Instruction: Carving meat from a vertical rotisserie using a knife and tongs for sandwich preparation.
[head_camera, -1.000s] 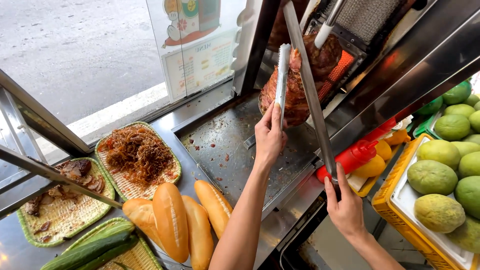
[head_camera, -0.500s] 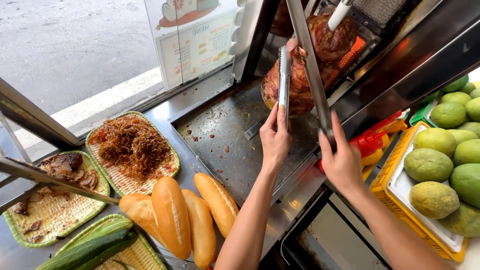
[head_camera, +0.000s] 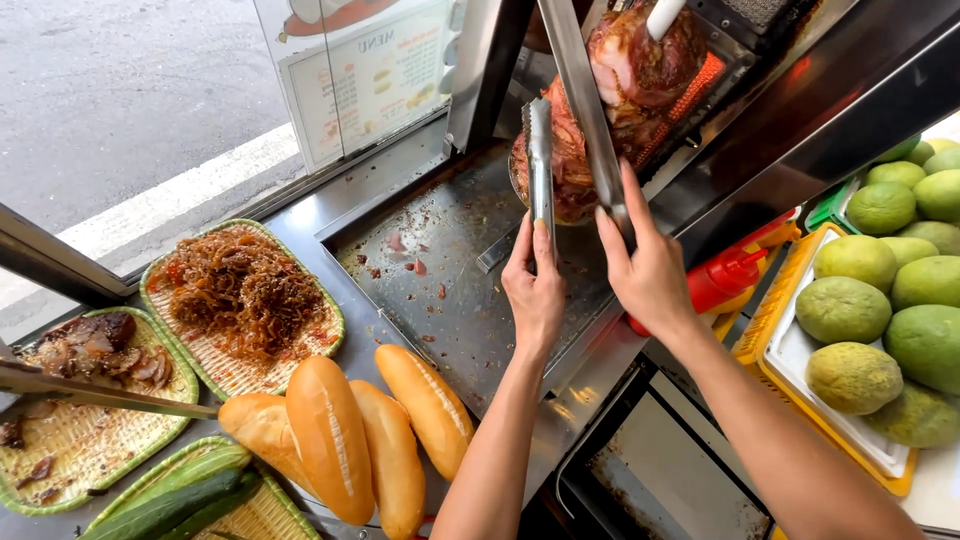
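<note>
Our left hand (head_camera: 535, 290) grips metal tongs (head_camera: 540, 165) upright against the spit-roasted meat (head_camera: 610, 110) above the steel tray (head_camera: 450, 290). Our right hand (head_camera: 645, 275) clasps the long knife (head_camera: 585, 110).

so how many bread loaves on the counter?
4 bread loaves, side by side at the counter's near edge, right of the woven trays. Far-left loaf partly covered; more may sit out of frame.

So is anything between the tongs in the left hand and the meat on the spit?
Nothing visible: the metal tongs, held upright in the left hand, already reach the rotisserie meat. The right hand's long knife lies alongside.
</note>
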